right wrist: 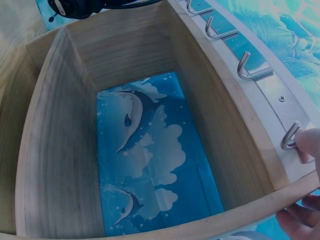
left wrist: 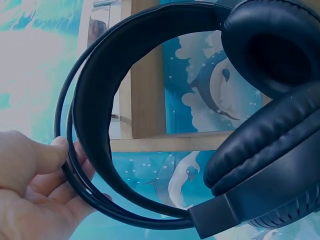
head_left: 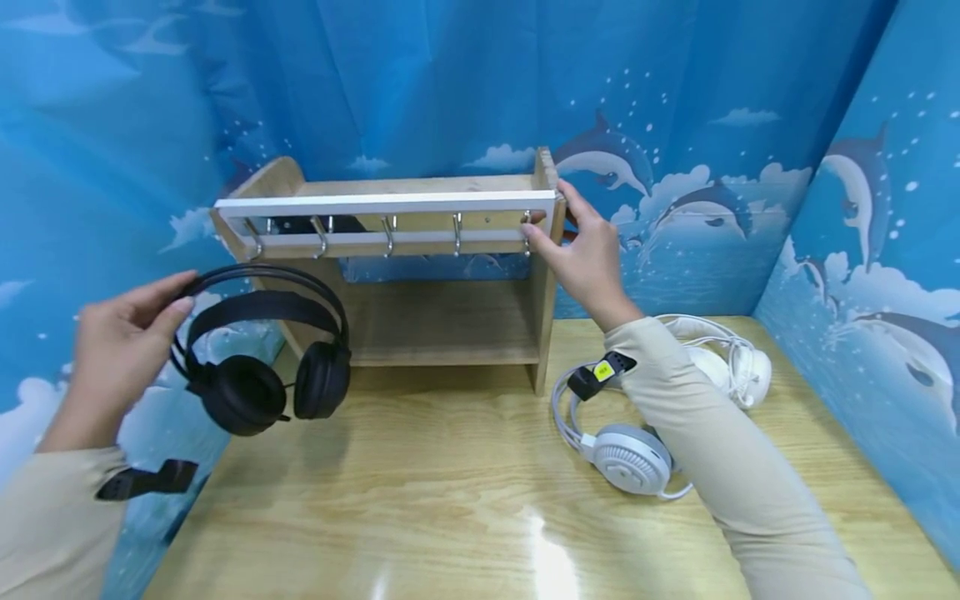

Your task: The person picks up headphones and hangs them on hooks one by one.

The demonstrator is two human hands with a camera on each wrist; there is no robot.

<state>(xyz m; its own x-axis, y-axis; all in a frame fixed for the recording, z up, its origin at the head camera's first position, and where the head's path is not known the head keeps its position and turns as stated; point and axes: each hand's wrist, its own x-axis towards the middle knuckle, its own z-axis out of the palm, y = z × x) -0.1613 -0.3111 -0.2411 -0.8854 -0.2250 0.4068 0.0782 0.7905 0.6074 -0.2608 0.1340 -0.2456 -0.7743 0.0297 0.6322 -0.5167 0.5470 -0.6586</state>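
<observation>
My left hand (head_left: 123, 350) pinches the headband of black over-ear headphones (head_left: 258, 310) between thumb and fingers. The headphones hang in the air in front of the left end of a wooden shelf (head_left: 442, 321), ear cups downward. In the left wrist view, the thumb presses the outer band of the headphones (left wrist: 95, 100). My right hand (head_left: 588, 254) grips the shelf's right upper corner, thumb at the endmost hook (head_left: 527, 233) and fingers round the side board. The metal hooks run along a white rail (head_left: 390, 202) on the shelf's front, with no headphones on them.
White-grey headphones (head_left: 630, 458) lie on the wooden table (head_left: 450, 483) under my right forearm. Behind them lies another white pair (head_left: 750, 375) with its cable. A blue dolphin-print curtain (head_left: 442, 83) hangs behind the shelf and along both sides.
</observation>
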